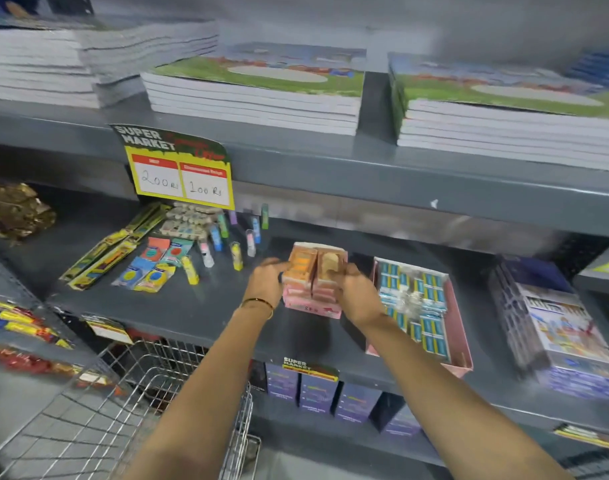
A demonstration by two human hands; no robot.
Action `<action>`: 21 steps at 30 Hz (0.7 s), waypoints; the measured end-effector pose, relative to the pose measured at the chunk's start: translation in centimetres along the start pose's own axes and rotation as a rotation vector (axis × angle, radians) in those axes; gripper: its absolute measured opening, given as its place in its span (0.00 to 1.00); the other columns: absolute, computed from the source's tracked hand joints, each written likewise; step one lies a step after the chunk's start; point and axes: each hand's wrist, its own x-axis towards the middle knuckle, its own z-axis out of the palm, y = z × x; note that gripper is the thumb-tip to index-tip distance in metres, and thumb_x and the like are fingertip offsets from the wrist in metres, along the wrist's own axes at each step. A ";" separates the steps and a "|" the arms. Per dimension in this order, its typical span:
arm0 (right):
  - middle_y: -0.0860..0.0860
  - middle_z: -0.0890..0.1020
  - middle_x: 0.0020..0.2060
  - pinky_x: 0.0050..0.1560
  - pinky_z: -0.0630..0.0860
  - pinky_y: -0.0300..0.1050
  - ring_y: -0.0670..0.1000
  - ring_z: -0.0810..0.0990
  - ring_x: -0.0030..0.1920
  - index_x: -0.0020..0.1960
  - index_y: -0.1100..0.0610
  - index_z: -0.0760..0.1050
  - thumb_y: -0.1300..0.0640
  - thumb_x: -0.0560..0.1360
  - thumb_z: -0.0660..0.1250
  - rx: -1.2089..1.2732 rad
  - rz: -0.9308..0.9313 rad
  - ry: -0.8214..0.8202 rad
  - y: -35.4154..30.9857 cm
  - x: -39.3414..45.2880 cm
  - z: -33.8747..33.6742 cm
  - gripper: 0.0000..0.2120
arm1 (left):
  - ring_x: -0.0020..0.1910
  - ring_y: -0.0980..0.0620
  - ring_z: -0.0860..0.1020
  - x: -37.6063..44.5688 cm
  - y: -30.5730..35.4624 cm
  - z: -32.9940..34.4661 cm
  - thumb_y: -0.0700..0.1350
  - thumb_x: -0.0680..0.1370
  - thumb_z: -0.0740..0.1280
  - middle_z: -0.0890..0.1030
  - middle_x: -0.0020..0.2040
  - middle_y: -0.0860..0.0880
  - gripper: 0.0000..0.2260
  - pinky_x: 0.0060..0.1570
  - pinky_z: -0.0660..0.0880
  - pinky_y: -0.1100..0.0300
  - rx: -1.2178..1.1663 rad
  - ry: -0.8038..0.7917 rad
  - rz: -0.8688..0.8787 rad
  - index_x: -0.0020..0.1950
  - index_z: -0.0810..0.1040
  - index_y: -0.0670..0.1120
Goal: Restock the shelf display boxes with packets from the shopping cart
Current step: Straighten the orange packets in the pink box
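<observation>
Both arms are stretched out to the middle shelf (pixel 178 306), and both hands are at the small pink display box (pixel 313 289) standing near the shelf's front edge; the left hand (pixel 266 280) is curled against the box's left side, fingers on the orange packets (pixel 299 265) inside, though motion blur hides whether it actually grips one; the right hand (pixel 353 289) is closed round the box's right side, thumb over the brown packets (pixel 330 263) in the right half; a thin bangle (pixel 258 303) sits on the left wrist. Just to the right, near but apart, lies a wider pink tray (pixel 462 341) packed with blue packets (pixel 414 299); beyond that, a stack of boxed sets (pixel 555 327). To the left, loose glue sticks (pixel 237 256) stand scattered, with flat eraser packs (pixel 150 268) and yellow pencil packs (pixel 102 258) further over; a yellow price card (pixel 182 178) hangs from the shelf above, where notebooks (pixel 258 88) are piled. Down at lower left, the wire shopping cart (pixel 105 410) waits under the left arm; its contents are out of sight.
</observation>
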 end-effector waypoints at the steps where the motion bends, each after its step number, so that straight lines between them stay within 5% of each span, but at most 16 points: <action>1: 0.59 0.68 0.69 0.61 0.76 0.48 0.60 0.77 0.60 0.68 0.51 0.67 0.67 0.75 0.61 -0.009 0.001 0.007 -0.1 0.2 0.3 0.23 | 0.61 0.41 0.74 0.0 0.0 0.3 0.32 0.73 0.63 0.75 0.63 0.39 0.15 0.65 0.67 0.57 -0.002 0.004 0.003 0.59 0.77 0.41; 4: 0.58 0.68 0.69 0.61 0.76 0.49 0.60 0.76 0.60 0.69 0.53 0.67 0.67 0.75 0.61 0.006 0.012 0.031 -0.2 0.5 1.0 0.24 | 0.55 0.43 0.77 -0.2 0.2 1.2 0.31 0.72 0.63 0.78 0.59 0.41 0.15 0.58 0.68 0.66 -0.042 0.016 0.001 0.57 0.78 0.41; 8: 0.56 0.69 0.69 0.63 0.75 0.50 0.60 0.73 0.64 0.68 0.53 0.69 0.63 0.77 0.61 0.062 -0.013 0.083 0.1 0.4 1.5 0.20 | 0.54 0.43 0.77 -0.3 -0.3 1.4 0.31 0.72 0.63 0.75 0.60 0.43 0.18 0.61 0.73 0.55 -0.067 0.011 0.077 0.60 0.76 0.43; 21: 0.58 0.71 0.65 0.58 0.76 0.53 0.59 0.71 0.60 0.64 0.56 0.70 0.63 0.74 0.63 0.081 -0.002 0.140 -0.1 1.0 2.5 0.19 | 0.54 0.40 0.77 0.7 0.0 1.4 0.34 0.72 0.63 0.74 0.62 0.44 0.20 0.58 0.75 0.48 0.147 -0.043 0.134 0.63 0.70 0.46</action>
